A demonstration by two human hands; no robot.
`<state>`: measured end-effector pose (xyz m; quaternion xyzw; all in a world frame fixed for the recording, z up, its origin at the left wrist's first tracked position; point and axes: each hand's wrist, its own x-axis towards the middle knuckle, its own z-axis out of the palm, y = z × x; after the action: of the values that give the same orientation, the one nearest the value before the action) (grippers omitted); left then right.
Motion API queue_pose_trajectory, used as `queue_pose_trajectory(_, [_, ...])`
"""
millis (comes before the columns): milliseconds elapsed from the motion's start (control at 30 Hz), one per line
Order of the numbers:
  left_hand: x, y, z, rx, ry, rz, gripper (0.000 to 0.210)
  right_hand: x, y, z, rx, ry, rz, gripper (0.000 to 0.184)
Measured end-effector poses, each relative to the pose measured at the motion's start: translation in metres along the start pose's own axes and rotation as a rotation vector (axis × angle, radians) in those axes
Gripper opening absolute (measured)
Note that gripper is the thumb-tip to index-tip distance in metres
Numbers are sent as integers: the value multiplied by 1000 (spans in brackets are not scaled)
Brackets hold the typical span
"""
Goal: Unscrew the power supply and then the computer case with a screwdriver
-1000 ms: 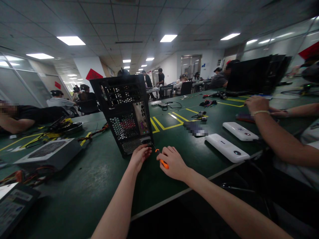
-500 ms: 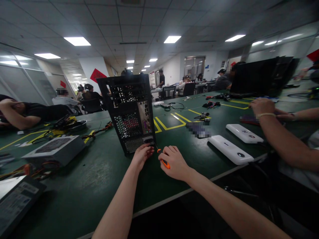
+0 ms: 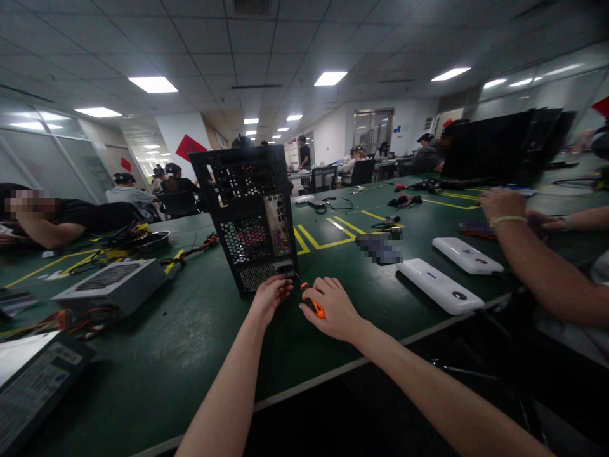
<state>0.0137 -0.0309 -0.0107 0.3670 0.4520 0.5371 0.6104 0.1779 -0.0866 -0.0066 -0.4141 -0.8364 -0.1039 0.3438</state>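
A black computer case [image 3: 252, 219] stands upright on the table, its back panel with ports and honeycomb vents facing me. At its bottom sits a power supply [image 3: 259, 274] with a socket on the right. My left hand [image 3: 270, 298] is at the lower edge of this part, fingers bent together beside the socket; what they pinch, if anything, is hidden. My right hand [image 3: 333, 310] is closed around the orange and black handle of a screwdriver [image 3: 314, 309]. The thin shaft points up and left, with its tip at the lower right corner of the case's back.
Left of the case lie a grey power supply [image 3: 107, 285] and another power supply [image 3: 42, 387] with cables. Two white devices [image 3: 440, 285] lie on the green table [image 3: 200, 362] at right, near a co-worker's arm [image 3: 537, 260]. Black monitors [image 3: 495, 146] stand behind.
The view has shifted slightly. My right hand has turned a little on the screwdriver, so more of the orange handle shows. The left hand stays at the case.
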Motion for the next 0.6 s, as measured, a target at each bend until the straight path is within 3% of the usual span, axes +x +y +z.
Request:
queue_pose_trajectory(167, [0, 1, 0, -1, 13, -1, 19, 0, 1, 1, 43, 33, 63, 17])
queue_pose_trajectory(367, [2, -1, -1, 3, -6, 9, 20, 0, -1, -2, -17, 16, -7, 8])
queue_pose_trajectory(600, [5, -3, -3, -8, 0, 13, 20, 1, 1, 4, 28, 58, 18, 17])
